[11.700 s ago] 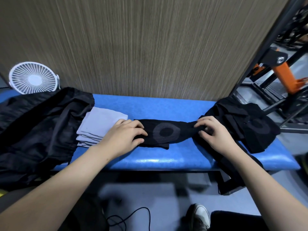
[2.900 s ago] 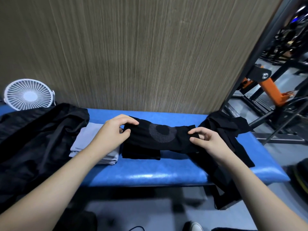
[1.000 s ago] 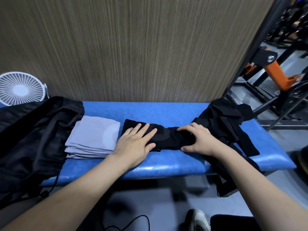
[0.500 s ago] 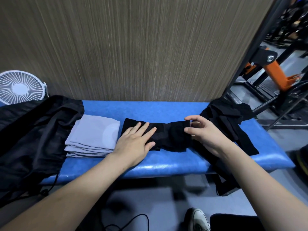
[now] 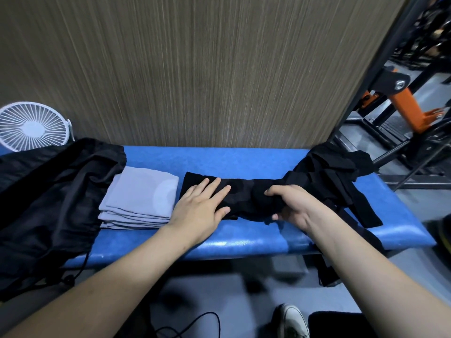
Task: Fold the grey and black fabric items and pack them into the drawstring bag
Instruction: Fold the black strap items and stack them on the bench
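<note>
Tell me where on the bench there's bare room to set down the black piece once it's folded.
Bare blue bench runs along the back by the wall, behind the black piece under the left hand and right hand. A thinner strip runs along the front edge. Crowded: the grey stack and bag at left, the black pile at right.

Left hand (image 5: 200,208) lies flat, fingers (image 5: 214,189) straight; right hand (image 5: 291,208) curled, gripping.

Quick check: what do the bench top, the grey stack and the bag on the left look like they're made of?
Bench top: likely padded vinyl; glossy blue, grained, rounded front edge catching light.
Grey stack: soft matte knit, probably cotton or stretch blend; crisp folded layers.
Bag: thin black woven synthetic, probably nylon; faint sheen, fine creases.
</note>
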